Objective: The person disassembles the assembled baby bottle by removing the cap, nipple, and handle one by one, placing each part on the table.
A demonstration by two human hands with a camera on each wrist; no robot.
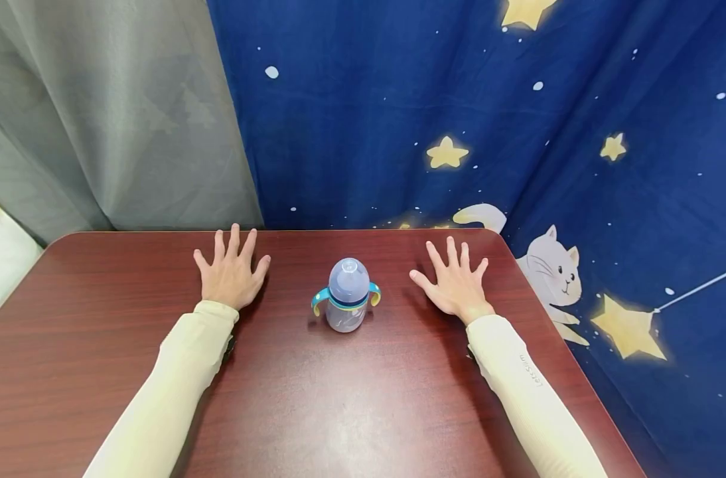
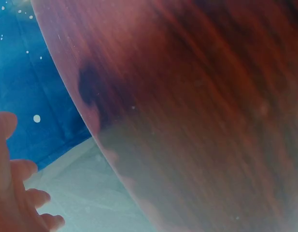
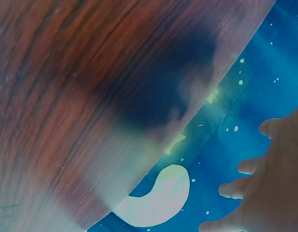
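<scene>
A baby bottle (image 1: pixel 347 295) stands upright on the table, between the two hands in the head view. It has a pale lilac domed cap, a clear body and two blue-and-yellow side handles. To its left, my left hand (image 1: pixel 230 275) is spread palm down, fingers straight and pointing to the far edge. My right hand (image 1: pixel 454 282) is spread in the same way to the bottle's right. Both hands are apart from the bottle and hold nothing. At the edges of the wrist views, the left fingers (image 2: pixel 25 170) and right fingers (image 3: pixel 250 166) show extended.
The dark red wooden table (image 1: pixel 315 411) has rounded far corners. Behind it hang a grey curtain (image 1: pixel 130 119) and a blue curtain (image 1: pixel 363 119) with stars and a cat. Something white (image 1: pixel 1 252) shows beyond the table's left edge.
</scene>
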